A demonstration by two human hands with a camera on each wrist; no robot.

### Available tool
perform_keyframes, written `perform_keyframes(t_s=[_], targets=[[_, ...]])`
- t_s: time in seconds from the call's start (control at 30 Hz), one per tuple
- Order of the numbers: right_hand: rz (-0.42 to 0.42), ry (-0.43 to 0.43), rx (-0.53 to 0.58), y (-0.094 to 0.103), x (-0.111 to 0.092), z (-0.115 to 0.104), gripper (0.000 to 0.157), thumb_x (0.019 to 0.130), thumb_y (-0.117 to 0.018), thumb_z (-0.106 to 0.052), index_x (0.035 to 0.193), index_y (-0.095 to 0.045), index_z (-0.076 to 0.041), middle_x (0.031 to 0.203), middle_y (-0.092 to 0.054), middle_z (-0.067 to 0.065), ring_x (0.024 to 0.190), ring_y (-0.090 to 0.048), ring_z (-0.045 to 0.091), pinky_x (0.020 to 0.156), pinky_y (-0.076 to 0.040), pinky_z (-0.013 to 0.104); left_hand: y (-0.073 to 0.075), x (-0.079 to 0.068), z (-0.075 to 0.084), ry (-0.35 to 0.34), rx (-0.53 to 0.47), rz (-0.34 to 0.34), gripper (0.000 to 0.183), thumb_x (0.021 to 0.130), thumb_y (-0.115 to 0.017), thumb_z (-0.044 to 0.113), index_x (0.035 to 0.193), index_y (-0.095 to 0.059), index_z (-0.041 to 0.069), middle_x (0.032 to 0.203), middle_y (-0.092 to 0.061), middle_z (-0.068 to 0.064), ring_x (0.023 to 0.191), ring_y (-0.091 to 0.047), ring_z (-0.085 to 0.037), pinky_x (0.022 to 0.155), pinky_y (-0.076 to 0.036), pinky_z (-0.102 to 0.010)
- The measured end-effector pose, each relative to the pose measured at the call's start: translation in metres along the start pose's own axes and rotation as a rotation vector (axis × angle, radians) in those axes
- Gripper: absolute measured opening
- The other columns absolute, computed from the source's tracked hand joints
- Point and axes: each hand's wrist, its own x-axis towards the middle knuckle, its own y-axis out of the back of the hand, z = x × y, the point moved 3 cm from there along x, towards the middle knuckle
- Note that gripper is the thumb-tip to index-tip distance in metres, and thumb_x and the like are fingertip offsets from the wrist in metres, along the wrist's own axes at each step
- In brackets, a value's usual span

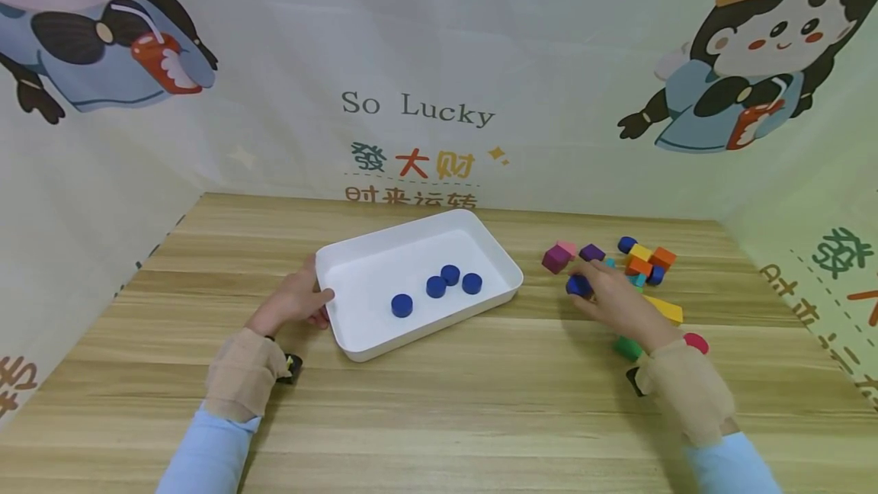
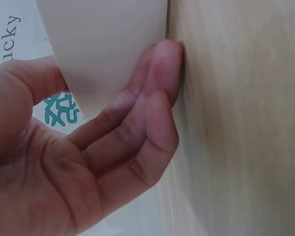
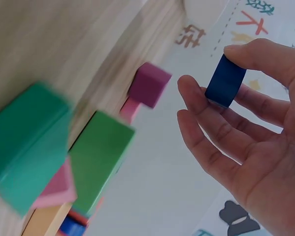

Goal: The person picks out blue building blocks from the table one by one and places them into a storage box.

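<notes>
My left hand (image 1: 291, 299) holds the left end of a white rectangular tray (image 1: 370, 269). In the left wrist view the thumb goes over the rim and the fingers lie against the outer wall of the tray (image 2: 103, 44). Several short blue cylinder blocks (image 1: 402, 306) stand inside the tray, towards its near and right side. To the right of the tray, my right hand (image 1: 610, 299) pinches another blue cylinder block (image 1: 579, 285). The right wrist view shows this blue cylinder block (image 3: 226, 81) between thumb and fingertips, raised off the table.
Around the right hand lie loose coloured blocks: a dark purple cube (image 1: 556, 258), a yellow block (image 1: 665, 309), a green block (image 1: 628, 348), a pinkish-red round block (image 1: 696, 342) and orange ones (image 1: 662, 258). A printed cloth (image 1: 274, 136) hangs behind the wooden table (image 1: 439, 418).
</notes>
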Motion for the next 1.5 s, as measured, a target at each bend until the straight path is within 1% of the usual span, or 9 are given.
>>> perform_keyframes(t_s=[0.17,0.33,0.53,0.67,0.77,0.87,1.07,1.3,1.5], targets=[[0.005,0.009,0.009,-0.003,0.014,-0.011,0.03,0.08,-0.062,-0.007,0.105,-0.053,0.007,0.101,-0.056,0.024,0.086,-0.059,0.034,0.075,-0.05,0.043,0.0,0.0,-0.001,-0.002,-0.002,0.001,0.058,0.085,-0.042,0.0,0.128,-0.007,-0.016,0.056,-0.06,-0.015,0.044,-0.058,-0.018,0.044,-0.049,-0.029],[0.026,0.039,0.012,-0.006,0.026,-0.019,0.031,0.08,-0.063,-0.007,0.105,-0.054,0.009,0.103,-0.057,0.025,0.089,-0.059,0.035,0.076,-0.049,0.043,0.0,0.0,0.0,0.0,0.006,-0.004,0.061,0.085,-0.042,0.0,0.129,-0.003,-0.016,0.056,-0.06,-0.015,0.045,-0.059,-0.019,0.045,-0.049,-0.029],[0.025,0.061,0.016,-0.01,0.039,-0.03,0.034,0.081,-0.063,-0.009,0.108,-0.054,0.009,0.106,-0.057,0.023,0.094,-0.058,0.033,0.078,-0.049,0.041,0.0,-0.001,0.0,0.003,0.012,-0.003,0.062,0.085,-0.043,0.0,0.129,-0.003,-0.017,0.057,-0.06,-0.015,0.045,-0.059,-0.019,0.045,-0.049,-0.029],[0.017,0.044,0.012,-0.013,0.048,-0.04,0.035,0.081,-0.063,-0.012,0.11,-0.054,0.006,0.109,-0.057,0.021,0.097,-0.057,0.031,0.081,-0.048,0.04,0.001,-0.001,0.0,0.005,0.015,-0.003,0.063,0.085,-0.043,0.001,0.13,-0.002,-0.017,0.057,-0.06,-0.015,0.045,-0.059,-0.019,0.045,-0.049,-0.029],[0.001,0.038,0.056,-0.015,0.055,-0.047,0.036,0.082,-0.062,-0.011,0.112,-0.053,0.006,0.11,-0.056,0.021,0.096,-0.057,0.03,0.082,-0.047,0.04,0.001,0.0,-0.001,0.008,0.018,-0.008,0.064,0.086,-0.044,0.001,0.13,-0.001,-0.017,0.056,-0.06,-0.014,0.045,-0.058,-0.018,0.045,-0.049,-0.029],[-0.01,0.051,0.094,-0.017,0.062,-0.053,0.038,0.082,-0.062,-0.009,0.114,-0.051,0.009,0.109,-0.056,0.022,0.093,-0.058,0.029,0.081,-0.048,0.039,0.001,0.0,-0.002,0.009,0.018,-0.015,0.062,0.086,-0.043,0.002,0.13,-0.003,-0.016,0.056,-0.06,-0.014,0.045,-0.058,-0.018,0.045,-0.049,-0.029],[-0.037,0.069,0.111,-0.023,0.072,-0.063,0.039,0.081,-0.063,-0.008,0.113,-0.052,0.01,0.107,-0.057,0.022,0.088,-0.059,0.027,0.08,-0.048,0.036,0.001,0.001,-0.002,-0.005,0.022,-0.014,0.056,0.086,-0.043,0.001,0.127,-0.008,-0.015,0.056,-0.06,-0.014,0.045,-0.058,-0.018,0.045,-0.048,-0.028],[-0.032,0.155,0.092,-0.032,0.084,-0.077,0.034,0.079,-0.063,-0.006,0.108,-0.053,0.009,0.102,-0.058,0.02,0.088,-0.058,0.026,0.081,-0.048,0.035,0.001,0.002,-0.002,-0.017,0.031,-0.011,0.051,0.085,-0.043,0.0,0.122,-0.012,-0.015,0.056,-0.059,-0.014,0.044,-0.058,-0.017,0.045,-0.048,-0.028],[-0.038,0.195,0.082,-0.039,0.094,-0.091,0.033,0.079,-0.063,-0.006,0.108,-0.054,0.007,0.099,-0.057,0.018,0.089,-0.057,0.027,0.083,-0.046,0.036,0.001,-0.001,0.0,-0.015,0.033,-0.015,0.052,0.084,-0.044,0.001,0.122,-0.013,-0.014,0.058,-0.06,-0.016,0.045,-0.059,-0.019,0.045,-0.049,-0.029]])
